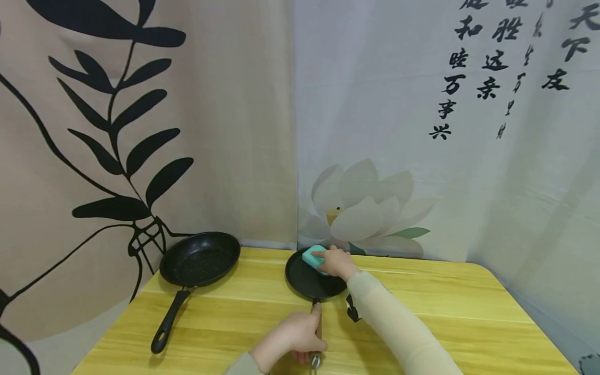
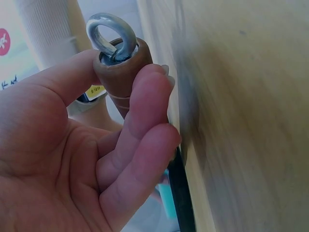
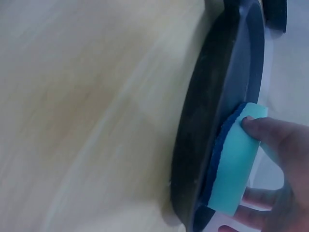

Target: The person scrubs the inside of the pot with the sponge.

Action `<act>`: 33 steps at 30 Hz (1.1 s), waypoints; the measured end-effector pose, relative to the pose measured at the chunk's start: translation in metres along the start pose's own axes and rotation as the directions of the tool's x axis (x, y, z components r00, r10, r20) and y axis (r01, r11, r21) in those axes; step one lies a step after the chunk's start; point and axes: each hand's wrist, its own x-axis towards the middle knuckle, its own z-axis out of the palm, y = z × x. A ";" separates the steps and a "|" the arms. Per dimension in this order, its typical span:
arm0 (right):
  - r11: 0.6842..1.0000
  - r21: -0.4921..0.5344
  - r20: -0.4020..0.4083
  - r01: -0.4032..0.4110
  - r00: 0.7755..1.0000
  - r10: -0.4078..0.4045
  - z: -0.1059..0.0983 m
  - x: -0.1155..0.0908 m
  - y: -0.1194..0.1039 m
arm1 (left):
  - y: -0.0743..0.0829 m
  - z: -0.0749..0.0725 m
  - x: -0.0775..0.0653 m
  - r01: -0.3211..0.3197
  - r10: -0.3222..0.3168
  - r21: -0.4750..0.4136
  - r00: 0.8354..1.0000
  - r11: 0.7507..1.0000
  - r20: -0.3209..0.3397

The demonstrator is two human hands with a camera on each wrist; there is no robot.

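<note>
A small flat black pan (image 1: 311,284) lies on the wooden table with its handle toward me. My left hand (image 1: 300,333) grips that handle; in the left wrist view the brown wooden handle (image 2: 120,79) ends in a metal ring (image 2: 112,36), with fingers curled round it. My right hand (image 1: 338,262) holds a turquoise sponge (image 1: 315,257) against the inside of the pan, near its far edge. In the right wrist view the sponge (image 3: 236,162) shows a dark blue scouring layer touching the pan, and thumb and fingers pinch its sides.
A larger, deeper black frying pan (image 1: 200,260) stands on the left of the table (image 1: 459,312), its handle pointing toward me. Behind the table hangs a printed curtain (image 1: 244,130). A small black object (image 1: 352,308) shows beside my right forearm, partly hidden.
</note>
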 end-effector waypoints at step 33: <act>0.999 0.037 0.006 0.027 1.000 -0.027 -0.007 -0.026 0.015 | 0.000 0.000 0.001 -0.002 0.002 -0.011 1.000 1.000 0.022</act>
